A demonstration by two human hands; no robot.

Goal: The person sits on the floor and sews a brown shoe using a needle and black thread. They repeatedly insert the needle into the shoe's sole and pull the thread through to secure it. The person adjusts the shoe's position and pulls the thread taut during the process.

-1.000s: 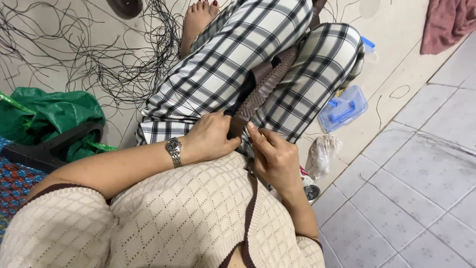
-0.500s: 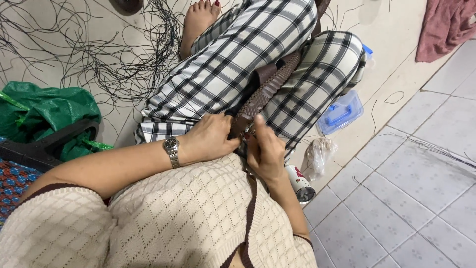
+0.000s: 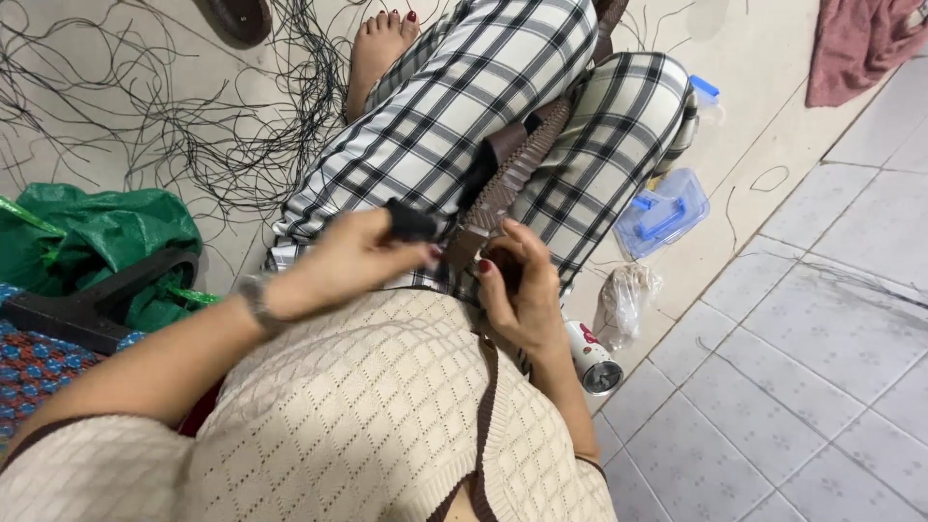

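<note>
A long brown woven strap (image 3: 512, 179) lies along my lap, over my black-and-white checked trousers (image 3: 464, 106). My right hand (image 3: 522, 290) grips the near end of the strap against my thigh. My left hand (image 3: 362, 256), with a watch on its wrist, is raised just left of the strap and holds a small black object (image 3: 411, 222) in its fingers. What that object is I cannot tell.
Loose black cords (image 3: 164, 106) are scattered on the floor at the upper left. A green plastic bag (image 3: 106, 237) lies at the left. A clear blue-handled box (image 3: 662, 213), a small plastic bag (image 3: 626, 300) and a small canister (image 3: 592, 360) lie to my right. A pink cloth (image 3: 855, 43) is at the top right.
My left hand has lifted off the strap and moved left, now holding a small black object. My right hand stays on the strap's near end.
</note>
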